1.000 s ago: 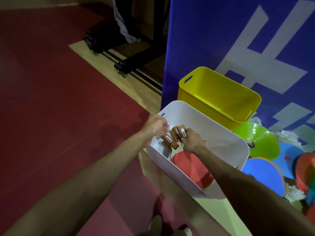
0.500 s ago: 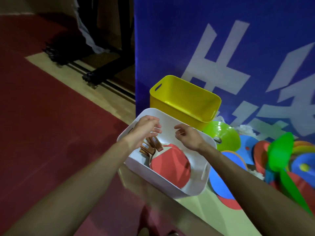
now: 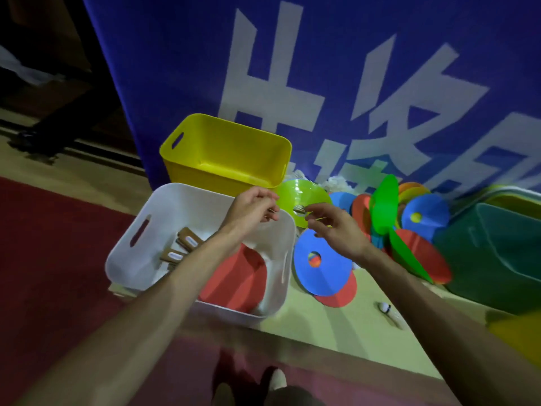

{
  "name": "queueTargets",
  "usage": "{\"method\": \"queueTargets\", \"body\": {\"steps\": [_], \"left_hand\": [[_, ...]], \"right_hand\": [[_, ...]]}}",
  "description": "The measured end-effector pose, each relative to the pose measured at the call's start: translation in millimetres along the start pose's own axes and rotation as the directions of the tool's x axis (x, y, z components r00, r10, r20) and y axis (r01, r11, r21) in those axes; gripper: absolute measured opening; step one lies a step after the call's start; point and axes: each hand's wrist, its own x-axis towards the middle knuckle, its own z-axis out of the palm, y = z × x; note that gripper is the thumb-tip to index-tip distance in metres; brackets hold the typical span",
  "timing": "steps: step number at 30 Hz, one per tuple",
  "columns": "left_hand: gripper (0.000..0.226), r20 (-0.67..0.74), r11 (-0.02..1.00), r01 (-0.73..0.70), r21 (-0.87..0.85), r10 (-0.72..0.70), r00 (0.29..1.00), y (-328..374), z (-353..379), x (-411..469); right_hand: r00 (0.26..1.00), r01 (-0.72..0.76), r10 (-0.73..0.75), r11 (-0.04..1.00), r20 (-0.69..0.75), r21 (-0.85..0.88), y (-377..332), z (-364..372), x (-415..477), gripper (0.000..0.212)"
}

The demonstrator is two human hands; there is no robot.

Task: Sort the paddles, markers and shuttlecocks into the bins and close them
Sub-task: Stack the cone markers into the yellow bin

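Above the far right corner of a white bin [image 3: 126, 259], a person's left hand [image 3: 251, 209] hovers with its fingers loosely curled and nothing visibly in them. The right hand [image 3: 336, 227] is just beside it, past the bin's rim, with fingers relaxed and spread and likewise nothing in its grasp. The two hands are close but apart.

Under the left forearm, red-faced paddles [image 3: 234, 279] lie inside the white bin, their wooden handles [image 3: 187, 244] pointing toward the wall with the slot grip. A yellow bin [image 3: 225, 153] stands directly behind the white one, touching or nearly so.

Beneath the right hand, a green disc marker [image 3: 301, 197] leans beside the yellow bin, and a blue disc marker [image 3: 322, 276] lies on the pale floor [image 3: 366, 332], overlapping a red marker [image 3: 339, 297]. To the right, a pile of markers [image 3: 421, 215] in green, blue, red and orange is blurred. White shuttlecock feathers [image 3: 336, 183] show behind the markers, and a single shuttlecock [image 3: 386, 310] lies on the floor near the right forearm. A green bin [image 3: 497, 259] sits at the far right. A blue banner [image 3: 351, 83] with white characters stands behind everything.
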Motion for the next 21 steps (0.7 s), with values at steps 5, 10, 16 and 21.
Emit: {"method": "queueTargets", "body": {"steps": [5,10,16,21], "left_hand": [[0.023,0.089,0.997,-0.026,0.068,0.020,0.996,-4.9,52.2,5.1],[0.028,0.110,0.983,0.050,0.176,-0.070,0.991,-23.1,108.8,20.9],[0.028,0.090,0.953,0.125,0.277,-0.156,0.984,-51.1,157.1,30.9],[0.023,-0.025,0.891,0.214,0.401,-0.223,0.974,-71.2,190.2,42.0]], "right_hand": [[0.987,-0.143,0.146,0.989,-0.066,0.047,35.5,-31.4,-28.8,0.019],[0.978,-0.203,0.195,0.968,-0.068,-0.145,78.7,-67.3,-40.5,0.023],[0.936,-0.336,0.335,0.942,-0.105,0.011,133.3,-97.6,-60.1,0.022],[0.905,-0.410,0.421,0.902,-0.061,0.138,192.0,-103.9,-61.1,0.021]]}}
